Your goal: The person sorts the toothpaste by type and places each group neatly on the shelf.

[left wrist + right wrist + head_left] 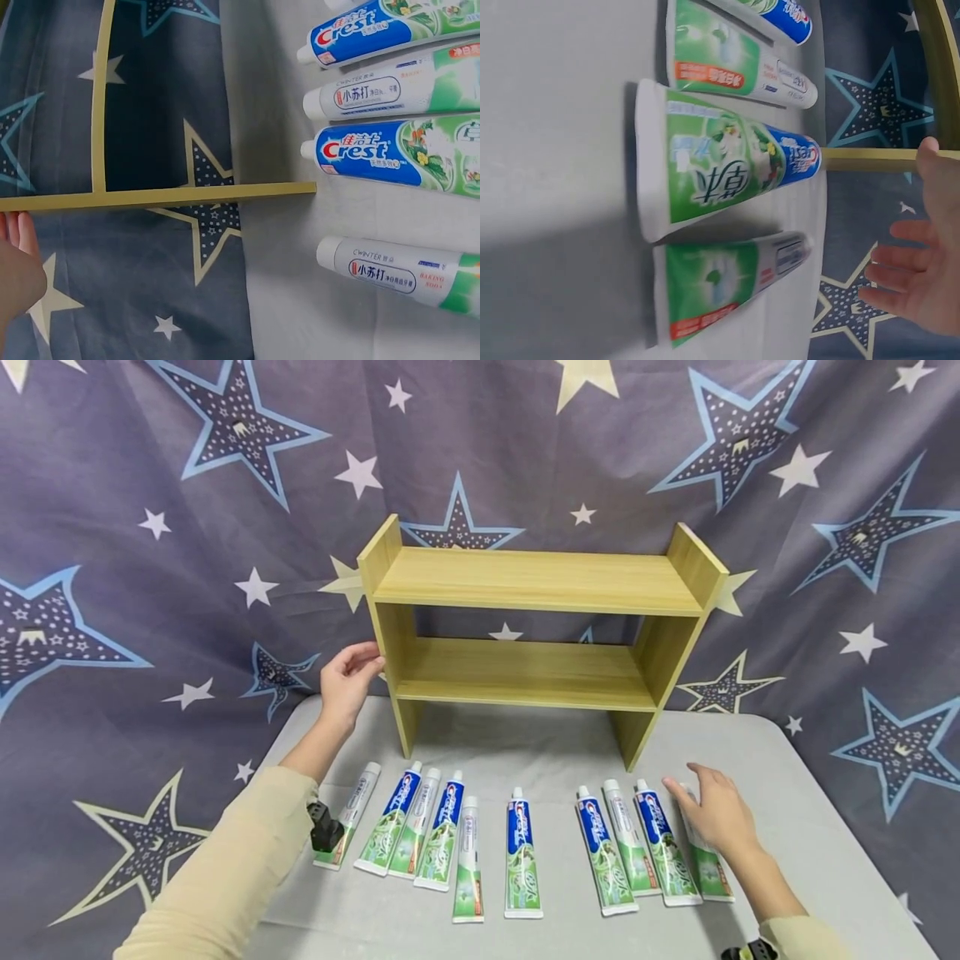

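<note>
My left hand (347, 683) is at the outer left side of a small two-tier wooden shelf (525, 677), its fingertips right at the side panel. In the left wrist view, the fingers (27, 234) of that hand lie fairly straight along the panel. My right hand (720, 810) hangs with spread, relaxed fingers above the rightmost white-and-green toothpaste tube (712, 868), holding nothing; it partly hides that tube. Beside it lies a blue-and-green Crest toothpaste tube (667, 847), seen large in the right wrist view.
Several more toothpaste tubes lie in a row before the shelf, among them a Crest tube (522, 860) in the middle and a white-and-green tube (468, 864) left of it. A grey-covered table (570, 935) bears everything. Behind hangs a star-patterned curtain (525, 435).
</note>
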{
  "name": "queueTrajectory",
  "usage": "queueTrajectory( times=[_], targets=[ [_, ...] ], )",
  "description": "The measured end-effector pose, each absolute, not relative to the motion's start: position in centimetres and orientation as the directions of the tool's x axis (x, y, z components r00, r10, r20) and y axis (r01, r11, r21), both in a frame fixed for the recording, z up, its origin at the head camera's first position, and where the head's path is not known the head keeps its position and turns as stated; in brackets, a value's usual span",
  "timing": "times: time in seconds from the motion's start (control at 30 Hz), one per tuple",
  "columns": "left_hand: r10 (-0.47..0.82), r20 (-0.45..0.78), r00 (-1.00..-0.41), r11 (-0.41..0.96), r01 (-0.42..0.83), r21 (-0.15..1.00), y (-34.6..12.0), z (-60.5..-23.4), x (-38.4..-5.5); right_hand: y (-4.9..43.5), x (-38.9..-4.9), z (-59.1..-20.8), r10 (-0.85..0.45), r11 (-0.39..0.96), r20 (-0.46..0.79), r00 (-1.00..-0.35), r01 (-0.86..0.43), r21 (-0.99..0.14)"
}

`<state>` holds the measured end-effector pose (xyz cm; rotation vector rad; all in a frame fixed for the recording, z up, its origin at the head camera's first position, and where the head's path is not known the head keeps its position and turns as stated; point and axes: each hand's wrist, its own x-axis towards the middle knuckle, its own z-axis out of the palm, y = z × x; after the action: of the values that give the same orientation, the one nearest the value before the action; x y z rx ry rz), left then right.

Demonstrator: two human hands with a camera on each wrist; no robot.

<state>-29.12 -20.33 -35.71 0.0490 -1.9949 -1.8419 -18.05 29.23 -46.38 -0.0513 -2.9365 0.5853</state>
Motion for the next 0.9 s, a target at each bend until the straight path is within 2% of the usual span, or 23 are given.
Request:
queueTrajectory(
  times=[0.3, 0.6, 0.9],
  targets=[
    [-0.279, 0.304, -0.911, 0.124, 0.28, 0.952, -20.5, -35.2, -28.9, 31.1, -17.7, -47.5, 0.031, 0.903, 0.103, -0.994, -0.016, -0.43],
    [-0.274, 0.268, -0.924, 0.126, 0.242, 0.962, -20.3, -35.0, -29.6, 32.3, -17.6, -48.0, -0.009, 0.902, 0.111, -0.994, -0.056, -0.428],
    [-0.271, 0.203, -0.941, 0.077, 0.189, 0.979, -20.6, -34.9, -29.5, 32.9, -17.9, -48.3, 0.027, 0.885, -0.021, -0.999, 0.034, -0.465]
  ],
)
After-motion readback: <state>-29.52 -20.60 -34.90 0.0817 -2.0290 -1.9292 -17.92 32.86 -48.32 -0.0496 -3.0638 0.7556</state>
